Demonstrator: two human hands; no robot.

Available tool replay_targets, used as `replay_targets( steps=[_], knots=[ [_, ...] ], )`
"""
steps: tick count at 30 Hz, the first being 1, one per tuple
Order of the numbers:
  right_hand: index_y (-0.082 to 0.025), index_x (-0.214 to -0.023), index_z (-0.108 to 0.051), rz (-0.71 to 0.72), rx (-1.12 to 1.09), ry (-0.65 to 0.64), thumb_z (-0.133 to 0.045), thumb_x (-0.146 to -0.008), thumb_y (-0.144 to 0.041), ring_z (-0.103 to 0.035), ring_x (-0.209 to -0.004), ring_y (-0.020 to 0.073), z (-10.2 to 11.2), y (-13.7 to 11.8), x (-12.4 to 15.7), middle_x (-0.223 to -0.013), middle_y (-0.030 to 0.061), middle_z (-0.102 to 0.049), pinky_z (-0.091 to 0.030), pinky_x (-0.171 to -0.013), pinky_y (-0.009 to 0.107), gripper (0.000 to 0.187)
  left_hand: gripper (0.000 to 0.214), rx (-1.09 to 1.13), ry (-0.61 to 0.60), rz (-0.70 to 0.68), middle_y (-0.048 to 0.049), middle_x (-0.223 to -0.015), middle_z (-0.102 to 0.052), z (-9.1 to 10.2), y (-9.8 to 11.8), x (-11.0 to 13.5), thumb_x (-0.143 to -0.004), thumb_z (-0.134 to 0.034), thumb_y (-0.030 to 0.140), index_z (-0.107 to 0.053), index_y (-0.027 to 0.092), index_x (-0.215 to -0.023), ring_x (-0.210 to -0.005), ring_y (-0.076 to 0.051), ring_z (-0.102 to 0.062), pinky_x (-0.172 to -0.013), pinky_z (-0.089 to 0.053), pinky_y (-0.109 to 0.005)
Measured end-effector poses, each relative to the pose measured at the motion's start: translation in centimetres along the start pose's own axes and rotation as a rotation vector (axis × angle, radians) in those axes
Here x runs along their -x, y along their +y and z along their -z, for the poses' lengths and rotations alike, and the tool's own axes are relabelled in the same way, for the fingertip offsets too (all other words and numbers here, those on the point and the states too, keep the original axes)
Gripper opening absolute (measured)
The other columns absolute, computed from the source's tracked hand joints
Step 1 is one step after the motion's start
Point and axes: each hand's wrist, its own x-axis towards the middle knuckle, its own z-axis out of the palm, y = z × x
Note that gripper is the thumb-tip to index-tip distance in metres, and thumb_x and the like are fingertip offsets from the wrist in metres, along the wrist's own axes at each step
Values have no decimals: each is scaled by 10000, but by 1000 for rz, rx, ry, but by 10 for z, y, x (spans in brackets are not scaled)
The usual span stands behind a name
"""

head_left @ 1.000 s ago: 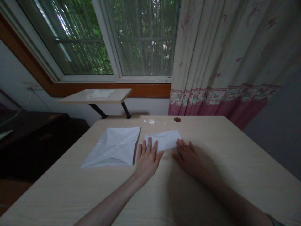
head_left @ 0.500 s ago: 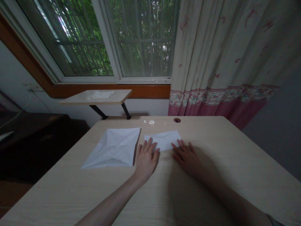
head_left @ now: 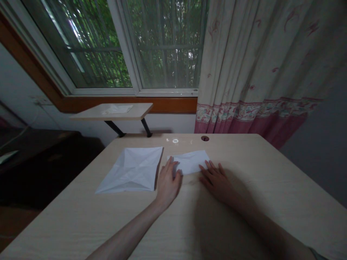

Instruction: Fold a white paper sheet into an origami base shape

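A small folded white paper (head_left: 191, 161) lies on the light wooden table (head_left: 244, 202). My left hand (head_left: 167, 182) rests at its near left corner, fingers drawn together and touching the paper's edge. My right hand (head_left: 217, 178) lies flat with fingers stretched out, fingertips on the paper's near right edge. A larger creased white sheet (head_left: 132, 169) lies flat to the left of my left hand, untouched.
A round cable hole (head_left: 205, 138) sits near the table's far edge. Behind it are a window and a floral curtain (head_left: 257, 65). A small raised shelf (head_left: 114, 111) with a paper on it stands at the back left. Dark furniture (head_left: 32, 159) lies left of the table.
My left hand's fingers have drawn together and its thumb has tucked in at the paper's corner. My right hand slid slightly left along the near edge.
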Motion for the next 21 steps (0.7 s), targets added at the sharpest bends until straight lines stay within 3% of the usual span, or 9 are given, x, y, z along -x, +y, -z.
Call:
replay_targets(
  steps=[4, 8, 13, 15, 18, 21],
  knots=[
    [-190, -1484, -447, 4, 6, -20, -358, -1037, -437, -295, -1466, 331, 2, 0, 0, -1541, 153, -414, -191, -1175, 633, 518, 286, 221, 60, 75, -113, -1487, -481, -3, -6, -2, -871, -518, 189, -617, 204, -1139, -1404, -273, -424, -1188, -286, -519],
    [-196, -1485, -445, 15, 14, -2, -349, -1040, -437, -299, -1464, 334, 0, 1, 0, -1543, 151, -414, -194, -1171, 641, 515, 304, 354, 160, 61, -86, -1457, -475, -5, -13, -6, -843, -519, 135, -583, 228, -1125, -1395, -239, -417, -1200, -271, -497],
    [-214, -1476, -461, 15, 1, 39, -333, -1038, -447, -316, -1459, 332, -5, 3, 0, -1534, 147, -436, -206, -1167, 642, 512, 286, 379, 229, 34, -87, -1433, -421, -5, -8, -5, -851, -561, 174, -562, 240, -1129, -1382, -253, -408, -1098, -429, -467],
    [-212, -1477, -459, 19, -3, 58, -328, -1038, -448, -312, -1461, 333, -6, 4, 0, -1532, 148, -440, -186, -1167, 653, 516, 385, 425, 261, 50, -103, -1436, -409, -6, -4, -5, -835, -599, 186, -521, 245, -1207, -1355, -255, -438, -1031, -494, -433],
    [-211, -1481, -452, 26, 5, 72, -316, -1040, -449, -311, -1462, 335, -8, 5, 0, -1532, 146, -440, -157, -1165, 667, 519, 552, 555, 247, 89, -126, -1380, -492, -7, -1, -8, -814, -618, 174, -431, 247, -1328, -1223, -228, -567, -949, -548, -392],
    [-207, -1484, -444, 9, 18, 60, -311, -1039, -441, -285, -1470, 347, -9, 5, -1, -1551, 138, -412, -156, -1156, 678, 520, 538, 598, 186, 118, -123, -1242, -615, -7, -3, -10, -814, -617, 189, -478, 214, -1333, -1109, -225, -637, -930, -555, -399]
  ],
)
